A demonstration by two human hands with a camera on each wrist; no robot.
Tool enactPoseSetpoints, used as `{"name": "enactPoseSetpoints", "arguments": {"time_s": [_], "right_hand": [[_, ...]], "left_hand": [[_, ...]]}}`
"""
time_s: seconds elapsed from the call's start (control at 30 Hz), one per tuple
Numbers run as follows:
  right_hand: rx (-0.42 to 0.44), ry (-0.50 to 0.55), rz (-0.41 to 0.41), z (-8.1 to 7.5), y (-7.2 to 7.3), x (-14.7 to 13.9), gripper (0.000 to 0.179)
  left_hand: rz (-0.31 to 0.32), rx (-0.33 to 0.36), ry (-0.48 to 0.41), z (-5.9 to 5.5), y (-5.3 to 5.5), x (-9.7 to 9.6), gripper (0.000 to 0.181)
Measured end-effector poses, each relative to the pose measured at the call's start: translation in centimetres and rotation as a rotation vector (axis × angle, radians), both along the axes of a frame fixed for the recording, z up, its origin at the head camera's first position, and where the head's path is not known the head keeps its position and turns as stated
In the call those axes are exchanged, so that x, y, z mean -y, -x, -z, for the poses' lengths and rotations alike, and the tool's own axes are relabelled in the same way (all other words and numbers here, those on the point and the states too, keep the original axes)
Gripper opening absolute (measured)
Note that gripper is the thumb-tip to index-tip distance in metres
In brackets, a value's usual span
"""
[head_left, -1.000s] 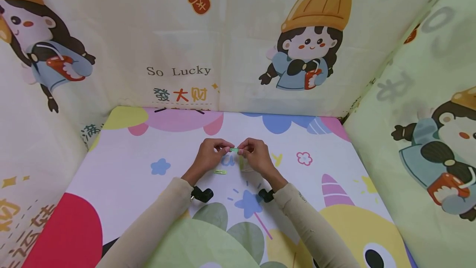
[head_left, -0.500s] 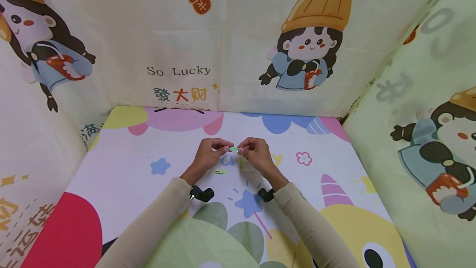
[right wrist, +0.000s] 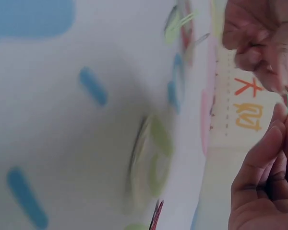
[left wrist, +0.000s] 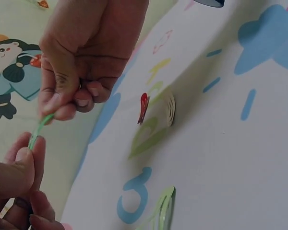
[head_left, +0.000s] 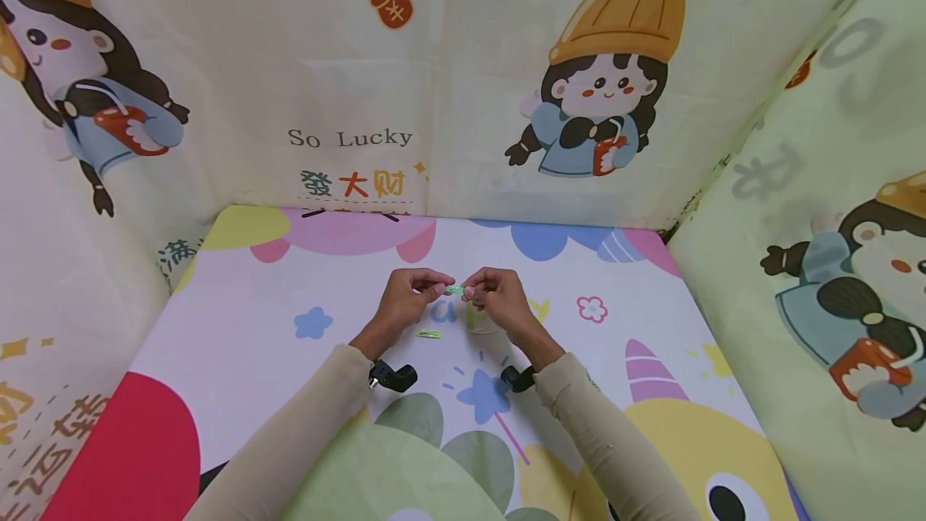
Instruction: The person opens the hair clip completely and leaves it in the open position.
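Observation:
A green snap hair clip (head_left: 454, 290) is stretched between both hands above the table. My left hand (head_left: 405, 300) pinches one end between thumb and forefinger, and my right hand (head_left: 501, 304) pinches the other. In the left wrist view the held clip (left wrist: 40, 130) looks thin and slightly bowed, its ends covered by fingertips. Below the hands lies a light green snap hair clip (head_left: 429, 334) on the printed tabletop. A cream clip (left wrist: 171, 109) and a red clip (left wrist: 143, 108) lie side by side on the table, the red one hidden behind my right hand in the head view.
The table (head_left: 246, 344) has a cartoon-printed cover. Printed cloth walls (head_left: 463, 103) stand behind it and at both sides. Black wrist cameras (head_left: 393, 377) are strapped on both wrists. In the right wrist view, something reddish (right wrist: 186, 28) lies blurred beside the light green clip.
My left hand has shifted very slightly left, showing a little more of the held green hair clip. Both hands keep their pinch, and the clips on the table have stayed put.

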State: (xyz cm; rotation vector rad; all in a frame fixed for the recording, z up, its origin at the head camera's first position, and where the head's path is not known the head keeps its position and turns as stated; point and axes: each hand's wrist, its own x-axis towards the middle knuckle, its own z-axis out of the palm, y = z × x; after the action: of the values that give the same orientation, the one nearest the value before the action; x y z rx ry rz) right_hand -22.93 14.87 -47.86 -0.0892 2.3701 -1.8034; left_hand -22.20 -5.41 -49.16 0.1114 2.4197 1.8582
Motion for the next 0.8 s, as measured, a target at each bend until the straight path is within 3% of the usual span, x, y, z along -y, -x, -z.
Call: {"name": "enactPoseSetpoints", "arguments": {"time_s": [0.17, 0.4, 0.63, 0.8], "right_hand": [[0.018, 0.021, -0.014, -0.10, 0.06, 0.05, 0.005], [0.031, 0.013, -0.005, 0.14, 0.19, -0.10, 0.007], [0.025, 0.020, -0.018, 0.37, 0.37, -0.25, 0.008], [-0.015, -0.031, -0.043, 0.50, 0.29, -0.34, 0.009]], "left_hand": [[-0.002, -0.002, 0.027, -0.05, 0.03, 0.06, 0.017], [0.018, -0.150, 0.178, -0.13, 0.14, -0.10, 0.012], [-0.024, -0.284, 0.366, 0.06, 0.13, -0.24, 0.014], [-0.042, -0.333, 0.426, -0.18, -0.09, -0.35, 0.013]]}}
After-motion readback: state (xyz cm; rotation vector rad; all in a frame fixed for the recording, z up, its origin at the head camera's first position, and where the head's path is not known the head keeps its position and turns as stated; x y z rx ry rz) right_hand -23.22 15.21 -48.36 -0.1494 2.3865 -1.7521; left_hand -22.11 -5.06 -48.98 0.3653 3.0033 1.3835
